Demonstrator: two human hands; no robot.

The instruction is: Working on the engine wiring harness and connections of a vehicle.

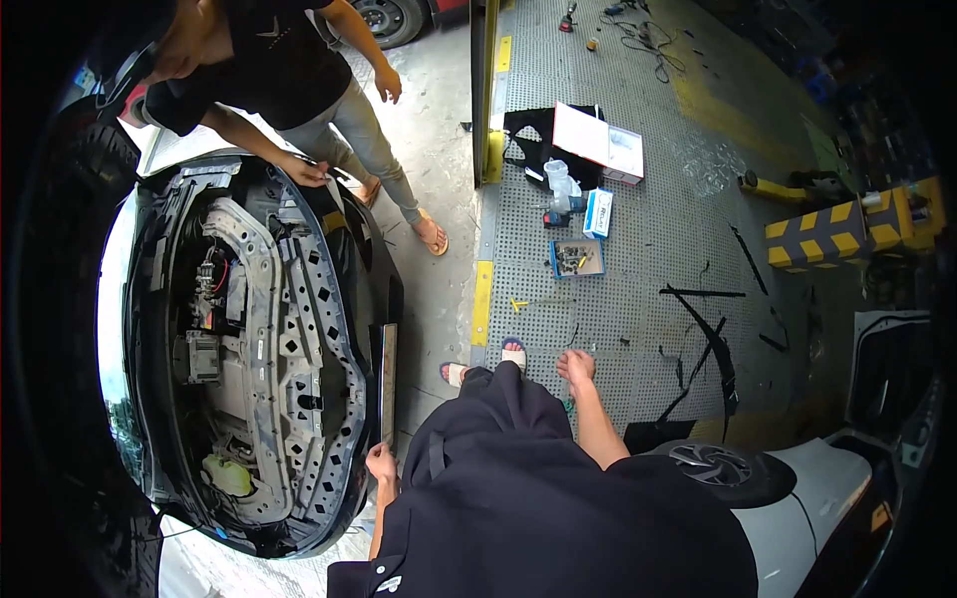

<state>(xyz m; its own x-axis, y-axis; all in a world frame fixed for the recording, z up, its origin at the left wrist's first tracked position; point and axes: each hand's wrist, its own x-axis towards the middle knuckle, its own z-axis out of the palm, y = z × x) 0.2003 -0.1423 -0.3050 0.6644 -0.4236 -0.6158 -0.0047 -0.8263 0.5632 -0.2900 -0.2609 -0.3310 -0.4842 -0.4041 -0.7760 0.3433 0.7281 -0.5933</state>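
My left hand is closed at the lower end of a narrow, dark-edged flat strip along the front of the car; whether the fingers grip it is hard to see. My right hand hangs over the perforated floor with its fingers curled together; anything in them is too small to make out. To my left, the black car's open engine bay shows a pierced metal crossmember and a yellowish-green reservoir. Another person's hand rests at the far front corner of the car, by a thin white piece.
On the floor ahead stand a blue box of small parts, a blue-and-white carton and an open white box. Black strips lie to the right. A striped yellow-and-grey barrier stands beyond; a wheel is beside me.
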